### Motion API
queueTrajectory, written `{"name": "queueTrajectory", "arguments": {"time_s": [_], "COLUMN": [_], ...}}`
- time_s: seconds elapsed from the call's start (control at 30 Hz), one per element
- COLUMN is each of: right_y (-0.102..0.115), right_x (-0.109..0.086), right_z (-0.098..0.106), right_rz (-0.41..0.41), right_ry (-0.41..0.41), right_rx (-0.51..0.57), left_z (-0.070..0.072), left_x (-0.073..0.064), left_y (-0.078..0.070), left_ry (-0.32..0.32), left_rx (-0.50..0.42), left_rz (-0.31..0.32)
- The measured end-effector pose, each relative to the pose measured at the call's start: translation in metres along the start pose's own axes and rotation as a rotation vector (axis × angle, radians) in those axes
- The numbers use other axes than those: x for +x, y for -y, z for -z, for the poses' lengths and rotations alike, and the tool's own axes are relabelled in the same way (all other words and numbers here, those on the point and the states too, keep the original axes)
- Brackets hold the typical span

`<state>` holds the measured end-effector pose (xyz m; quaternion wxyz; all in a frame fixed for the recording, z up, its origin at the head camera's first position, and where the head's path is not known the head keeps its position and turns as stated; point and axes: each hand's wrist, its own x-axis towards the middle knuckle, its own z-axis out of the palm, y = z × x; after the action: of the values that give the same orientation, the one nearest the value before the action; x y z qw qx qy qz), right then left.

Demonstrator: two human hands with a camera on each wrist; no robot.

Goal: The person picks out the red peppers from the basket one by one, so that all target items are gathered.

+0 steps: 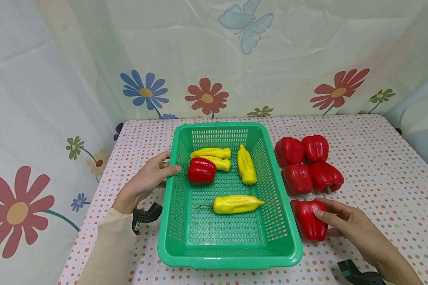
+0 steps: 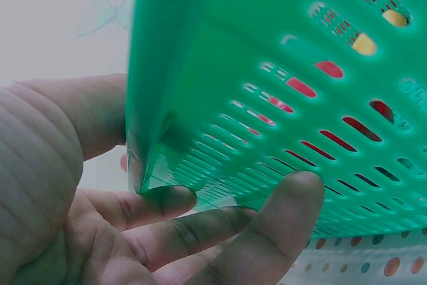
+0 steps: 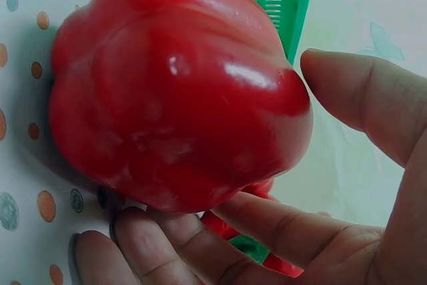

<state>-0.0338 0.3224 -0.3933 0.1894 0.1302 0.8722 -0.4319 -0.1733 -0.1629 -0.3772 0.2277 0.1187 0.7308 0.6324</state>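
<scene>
A green plastic basket (image 1: 232, 262) stands on the table, holding several yellow peppers (image 1: 238, 204) and a single red bell pepper (image 1: 201, 171). My left hand (image 1: 151, 177) grips its left rim, thumb over the edge and fingers against the outer wall, as the left wrist view shows. To the right of the basket, my right hand (image 1: 346, 223) holds another red bell pepper (image 3: 180, 91) at its right side. Thumb and fingers are round that pepper, which sits at the table surface close to the basket wall.
Several more red bell peppers (image 1: 297, 179) cluster beyond the right hand, close along the basket's right side. The table (image 1: 374, 158) has a dotted cover. Behind it hangs a flowered curtain (image 1: 289, 71), which also runs down the left side.
</scene>
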Motion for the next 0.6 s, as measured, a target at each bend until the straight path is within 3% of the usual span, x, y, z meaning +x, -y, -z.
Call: {"name": "queueTrajectory", "arguments": {"time_s": [0.43, 0.6], "right_y": [0.0039, 0.0076], "right_x": [-0.0038, -0.0093], "right_z": [0.0005, 0.0067], "right_rz": [0.016, 0.061], "right_ry": [-0.022, -0.065], "right_rx": [-0.04, -0.071], "left_z": [0.0002, -0.0005], "left_x": [-0.0019, -0.0012], "left_y": [0.0001, -0.0019], "left_ry": [-0.003, -0.003], "left_rx": [0.004, 0.006], "left_rz": [0.001, 0.005]}}
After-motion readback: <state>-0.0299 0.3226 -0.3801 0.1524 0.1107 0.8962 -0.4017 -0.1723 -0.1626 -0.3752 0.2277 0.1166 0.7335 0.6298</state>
